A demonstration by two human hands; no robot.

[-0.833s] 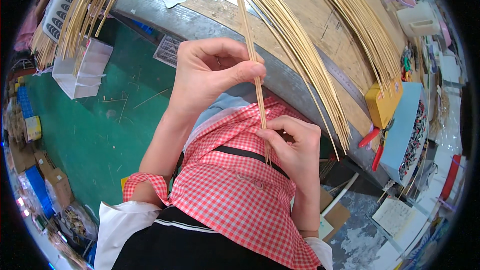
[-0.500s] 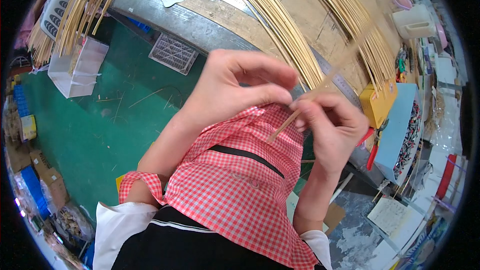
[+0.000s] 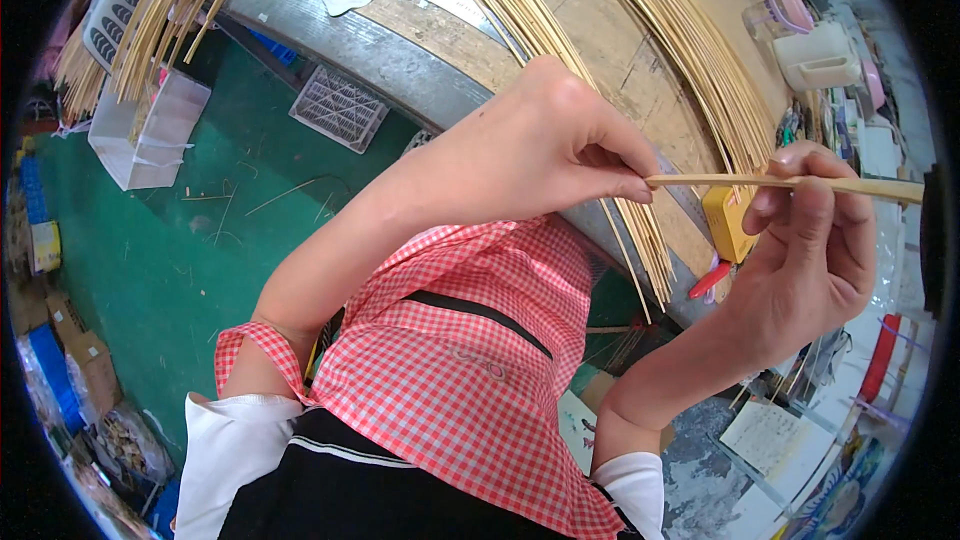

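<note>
A thin bamboo strip [image 3: 700, 181] lies nearly level in front of me, held between both hands. My left hand [image 3: 540, 145] pinches its left end between thumb and fingertips. My right hand [image 3: 810, 240] grips it further right, and the strip runs on past that hand toward the right edge. Behind the hands, long bundles of bamboo strips [image 3: 640, 30] lie fanned across a wooden workbench [image 3: 420, 35]. A red checked apron [image 3: 470, 360] covers my lap below.
A yellow block [image 3: 728, 225] and a red-handled tool [image 3: 708, 280] sit at the bench edge. On the green floor [image 3: 160, 250] stand a white box [image 3: 150, 130] and a grey crate [image 3: 338, 110]. More bamboo bundles [image 3: 160, 10] lean at upper left. Clutter fills the right side.
The strip has swung from upright to nearly level. Both hands have risen and moved apart, the right hand going out to the right along the strip.
</note>
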